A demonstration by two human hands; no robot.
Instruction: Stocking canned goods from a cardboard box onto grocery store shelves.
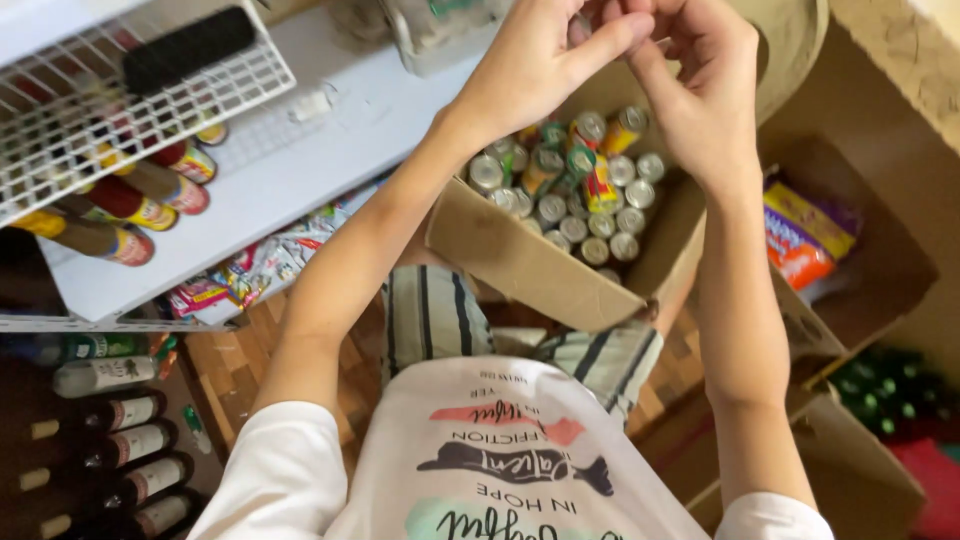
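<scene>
Hands are held up high together, above a cardboard box (520, 265) full of small cans (575, 190). The left hand (540, 60) and the right hand (700, 85) are touching at the fingertips, pinched on something too small to be seen. Bottles (130, 205) are laid on a white shelf (300, 170) nearby. Snack bags (805, 235) are seen in another box.

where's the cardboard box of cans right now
In the head view, the open cardboard box of cans sits right of centre, below the raised left hand and right hand, resting against the person's striped shorts.
</scene>
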